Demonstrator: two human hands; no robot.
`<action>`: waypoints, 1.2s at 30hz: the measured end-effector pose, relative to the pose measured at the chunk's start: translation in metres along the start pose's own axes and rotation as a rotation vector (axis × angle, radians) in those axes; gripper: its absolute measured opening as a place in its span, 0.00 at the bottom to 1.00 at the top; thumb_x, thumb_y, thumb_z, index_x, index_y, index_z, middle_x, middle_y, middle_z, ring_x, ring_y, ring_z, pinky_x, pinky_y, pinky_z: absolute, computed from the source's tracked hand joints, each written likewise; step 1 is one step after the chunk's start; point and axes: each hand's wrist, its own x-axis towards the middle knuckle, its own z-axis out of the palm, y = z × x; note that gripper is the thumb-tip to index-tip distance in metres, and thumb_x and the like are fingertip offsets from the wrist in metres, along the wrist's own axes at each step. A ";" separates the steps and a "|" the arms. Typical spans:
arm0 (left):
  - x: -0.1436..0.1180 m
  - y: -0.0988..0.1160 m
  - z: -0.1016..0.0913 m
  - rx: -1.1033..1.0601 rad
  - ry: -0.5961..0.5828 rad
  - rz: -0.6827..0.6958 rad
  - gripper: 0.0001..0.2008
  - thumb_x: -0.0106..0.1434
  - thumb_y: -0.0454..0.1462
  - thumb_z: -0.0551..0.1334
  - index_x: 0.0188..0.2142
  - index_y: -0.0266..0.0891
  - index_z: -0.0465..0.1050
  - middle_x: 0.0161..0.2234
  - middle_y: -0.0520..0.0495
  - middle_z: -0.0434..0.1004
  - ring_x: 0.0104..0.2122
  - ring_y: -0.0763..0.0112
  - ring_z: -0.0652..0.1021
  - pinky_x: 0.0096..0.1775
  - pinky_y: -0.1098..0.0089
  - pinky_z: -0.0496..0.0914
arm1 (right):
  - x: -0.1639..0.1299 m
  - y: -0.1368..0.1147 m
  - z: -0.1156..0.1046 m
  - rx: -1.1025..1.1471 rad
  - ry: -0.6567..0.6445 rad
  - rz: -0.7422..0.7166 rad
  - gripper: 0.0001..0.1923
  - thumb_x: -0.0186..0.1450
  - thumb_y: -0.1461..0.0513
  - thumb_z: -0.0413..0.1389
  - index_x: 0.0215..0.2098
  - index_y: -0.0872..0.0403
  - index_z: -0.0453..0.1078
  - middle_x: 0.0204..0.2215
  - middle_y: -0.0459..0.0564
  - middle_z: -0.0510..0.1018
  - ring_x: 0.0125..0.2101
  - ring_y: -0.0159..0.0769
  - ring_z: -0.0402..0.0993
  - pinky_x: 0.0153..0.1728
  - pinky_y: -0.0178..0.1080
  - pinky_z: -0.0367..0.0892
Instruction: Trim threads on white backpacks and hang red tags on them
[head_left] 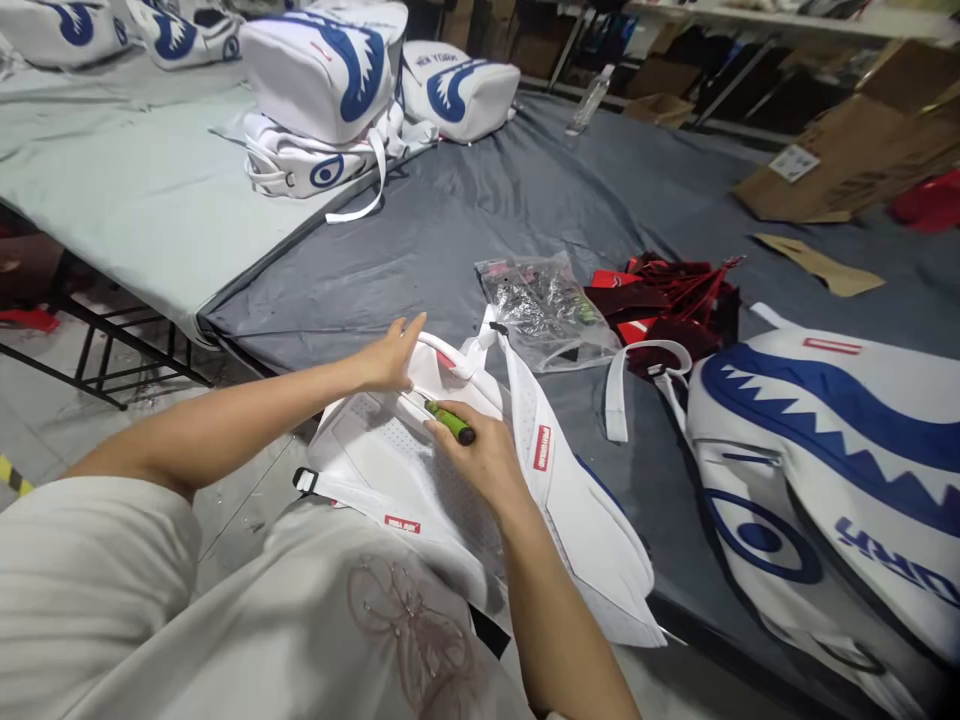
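A white backpack (pixel 585 510) with red label patches lies against my body at the table's edge, its straps and perforated back panel facing up. My left hand (pixel 390 358) holds the bag's top edge beside the carry handle, thumb on the panel and fingertips pointing up. In my right hand (pixel 484 450) is a tool with a green handle (pixel 452 424) and black end cap. Its tip points at the seam below the handle, close to my left thumb; the tip's shape is too small to make out.
Just beyond the backpack are a clear plastic bag (pixel 544 305) and a heap of dark red tags (pixel 667 305). Another white-and-blue backpack (pixel 847 430) lies at right. Stacked backpacks (pixel 307 80) stand at the back left. Farther off are a bottle (pixel 591 100) and a brown paper bag (pixel 832 150).
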 end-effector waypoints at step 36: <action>0.014 -0.001 -0.004 0.141 -0.105 -0.001 0.53 0.60 0.35 0.65 0.71 0.42 0.26 0.62 0.29 0.59 0.53 0.51 0.77 0.48 0.65 0.70 | 0.017 -0.012 0.026 -0.086 0.098 -0.022 0.13 0.64 0.58 0.56 0.44 0.49 0.79 0.38 0.49 0.84 0.39 0.42 0.79 0.47 0.44 0.68</action>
